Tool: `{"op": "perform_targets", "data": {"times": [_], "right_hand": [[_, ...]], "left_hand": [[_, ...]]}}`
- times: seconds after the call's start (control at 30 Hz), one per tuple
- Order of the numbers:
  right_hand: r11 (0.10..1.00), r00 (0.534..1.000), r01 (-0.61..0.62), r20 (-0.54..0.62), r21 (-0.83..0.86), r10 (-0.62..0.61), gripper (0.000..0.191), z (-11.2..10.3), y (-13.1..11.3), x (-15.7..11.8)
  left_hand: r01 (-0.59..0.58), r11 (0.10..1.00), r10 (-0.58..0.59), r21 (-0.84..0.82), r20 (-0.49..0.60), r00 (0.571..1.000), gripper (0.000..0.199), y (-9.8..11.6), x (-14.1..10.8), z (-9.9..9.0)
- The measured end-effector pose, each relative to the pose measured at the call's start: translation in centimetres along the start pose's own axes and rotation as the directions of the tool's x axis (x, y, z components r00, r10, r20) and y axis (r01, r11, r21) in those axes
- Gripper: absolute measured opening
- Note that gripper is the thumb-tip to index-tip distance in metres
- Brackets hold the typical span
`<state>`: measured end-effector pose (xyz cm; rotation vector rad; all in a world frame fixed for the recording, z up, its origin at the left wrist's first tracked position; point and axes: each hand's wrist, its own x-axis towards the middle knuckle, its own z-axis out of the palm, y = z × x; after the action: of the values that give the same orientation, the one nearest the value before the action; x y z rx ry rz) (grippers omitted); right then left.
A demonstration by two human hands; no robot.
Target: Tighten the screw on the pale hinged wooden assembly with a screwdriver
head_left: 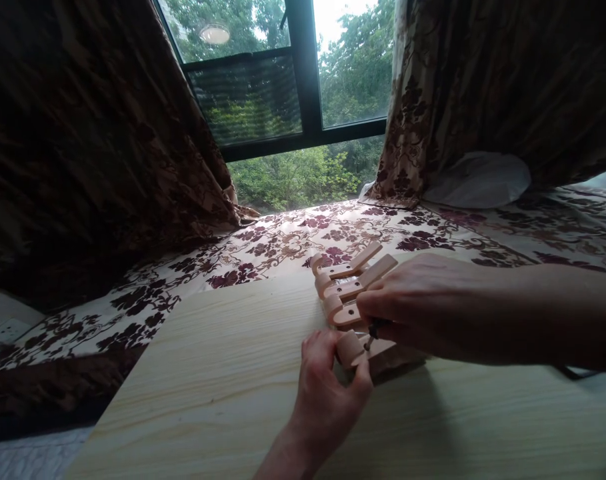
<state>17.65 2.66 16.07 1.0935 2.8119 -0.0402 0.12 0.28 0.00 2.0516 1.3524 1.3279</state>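
A pale wooden hook rack (343, 288) lies on the light wooden board, with several curved-ended wooden pieces side by side and dark round spots on them, perhaps screws or holes. My left hand (327, 380) is closed on the rounded end of the nearest wooden piece (349, 348), thumb on one side and fingers on the other. Over the same piece, my right hand (413, 307) grips a small dark tool (371, 333), perhaps a screwdriver, whose thin tip meets the wood near my left thumb. The right hand covers most of the tool and part of the rack.
The wooden board (223, 353) reaches to the patterned cloth (283, 250) below the window (307, 80). Floral curtains (407, 127) hang at both sides. A white, rounded item (483, 180) rests by the right curtain. A dark strip (573, 373) shows under my right forearm.
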Motion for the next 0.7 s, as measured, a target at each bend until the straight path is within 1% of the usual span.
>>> {"op": "perform_targets", "data": {"times": [0.07,0.13,0.23,0.27,0.37,0.43,0.5,0.6,0.7], "right_hand": [[0.998,0.998,-0.050,0.050,0.037,0.049,0.012,0.4,0.0,0.3],[0.995,0.995,-0.094,0.021,0.045,0.093,0.009,0.7,0.2,0.5],[0.985,0.985,-0.171,-0.039,0.008,0.171,0.020,0.7,0.4,0.4],[0.984,0.984,-0.178,-0.033,0.004,0.178,0.019,0.5,0.5,0.3],[0.987,0.986,-0.159,0.055,0.013,0.158,0.006,-0.4,0.5,-0.2],[0.991,0.988,-0.134,0.074,0.014,0.133,0.007,-0.8,0.5,-0.4],[0.995,0.994,-0.095,0.056,0.019,0.094,0.011,-0.9,0.6,-0.4],[0.997,0.998,-0.050,0.049,0.059,0.047,0.015,-0.3,0.9,-0.1],[0.997,0.998,-0.050,-0.023,0.067,0.051,0.019,0.5,1.0,0.4]], "left_hand": [[0.000,1.000,0.000,0.002,0.005,1.000,0.007,0.0,0.0,0.0],[-0.004,1.000,0.004,0.002,0.007,1.000,0.008,0.0,0.0,0.0],[-0.016,1.000,0.016,-0.003,0.004,1.000,0.010,-0.1,0.0,0.0],[-0.015,1.000,0.015,-0.007,0.004,1.000,0.010,-0.1,0.0,0.0],[-0.004,1.000,0.003,-0.018,-0.004,1.000,0.012,-0.2,0.0,0.0],[-0.003,1.000,0.003,-0.021,-0.004,1.000,0.011,-0.2,0.0,0.0],[-0.001,1.000,0.001,-0.022,-0.001,1.000,0.010,-0.1,0.0,0.0],[0.014,1.000,-0.014,-0.024,0.006,1.000,0.009,-0.1,-0.1,0.0],[0.024,0.999,-0.023,-0.023,0.015,1.000,0.008,-0.1,-0.1,0.0]]}}
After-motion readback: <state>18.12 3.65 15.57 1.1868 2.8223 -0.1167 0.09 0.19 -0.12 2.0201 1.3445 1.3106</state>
